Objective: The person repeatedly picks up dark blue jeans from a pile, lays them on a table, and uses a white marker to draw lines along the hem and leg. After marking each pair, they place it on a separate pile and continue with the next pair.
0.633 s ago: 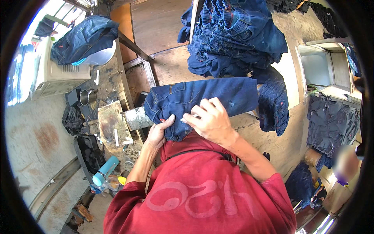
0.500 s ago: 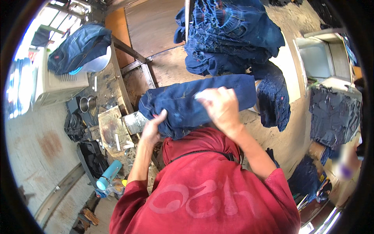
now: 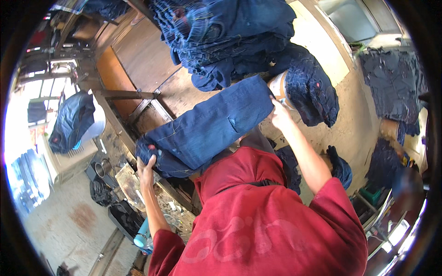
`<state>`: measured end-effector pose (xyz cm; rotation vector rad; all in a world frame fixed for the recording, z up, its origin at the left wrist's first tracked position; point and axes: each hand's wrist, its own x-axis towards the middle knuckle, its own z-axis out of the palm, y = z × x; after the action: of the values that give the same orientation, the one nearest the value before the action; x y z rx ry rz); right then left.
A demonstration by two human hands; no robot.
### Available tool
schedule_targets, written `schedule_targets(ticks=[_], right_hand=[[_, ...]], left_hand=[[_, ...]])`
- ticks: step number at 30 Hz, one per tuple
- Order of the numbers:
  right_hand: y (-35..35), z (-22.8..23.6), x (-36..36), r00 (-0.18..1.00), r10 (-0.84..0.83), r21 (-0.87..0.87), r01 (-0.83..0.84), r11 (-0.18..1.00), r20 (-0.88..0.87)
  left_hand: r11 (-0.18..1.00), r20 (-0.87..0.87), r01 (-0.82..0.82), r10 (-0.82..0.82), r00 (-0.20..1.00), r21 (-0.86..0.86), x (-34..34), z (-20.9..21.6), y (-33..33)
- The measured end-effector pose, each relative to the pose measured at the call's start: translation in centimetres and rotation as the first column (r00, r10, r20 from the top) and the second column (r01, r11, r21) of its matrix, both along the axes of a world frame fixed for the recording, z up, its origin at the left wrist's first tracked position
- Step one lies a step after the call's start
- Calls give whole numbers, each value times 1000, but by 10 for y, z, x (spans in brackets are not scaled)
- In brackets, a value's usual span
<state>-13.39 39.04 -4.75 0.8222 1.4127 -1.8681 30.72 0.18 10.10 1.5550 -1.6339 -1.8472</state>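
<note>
So the denim jeans (image 3: 207, 126) are stretched out sideways in front of the person's lap, folded into a long flat strip, running at a slant with the far right end higher up than the left one. Both ends are held.

Left hand (image 3: 146, 169) is on the left end, thumb lying on top of the cloth right by a small red patch, so it's pinching that end between thumb and fingers. Most of those fingers are tucked out of sight. Right hand (image 3: 279, 114) has the other end pinched at its edge, arm reaching out to it.

Just beyond the strip there's a big messy heap of blue jeans (image 3: 225, 41), and next to the right end sits a pale round drum (image 3: 279, 87) with a dark denim garment (image 3: 313, 89) draped against it. Over on the left you get a stained wooden board (image 3: 126, 181), a metal cup (image 3: 103, 168) near it, plus a light blue bottle (image 3: 142, 233) lower down, close to the left forearm. Dark clothes (image 3: 391, 85) lie spread out at far right.
</note>
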Motion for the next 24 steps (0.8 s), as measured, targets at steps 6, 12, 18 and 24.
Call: schedule_targets(ticks=[6,12,18,24], right_hand=[[36,-31,-126,938,155,737,133,663,-309],[105,46,-192,953,-53,322,154,934,-300],[76,104,-1,515,520,644,86,760,-682],[-11,122,74,76,835,836,134,533,-545]], left_hand=[[854,-187,307,-249,950,420,-49,-26,35],[441,-368,378,-113,923,814,-154,-37,176],[450,-583,407,382,717,795,-362,-21,230],[529,-559,264,537,632,807,-339,-11,180]])
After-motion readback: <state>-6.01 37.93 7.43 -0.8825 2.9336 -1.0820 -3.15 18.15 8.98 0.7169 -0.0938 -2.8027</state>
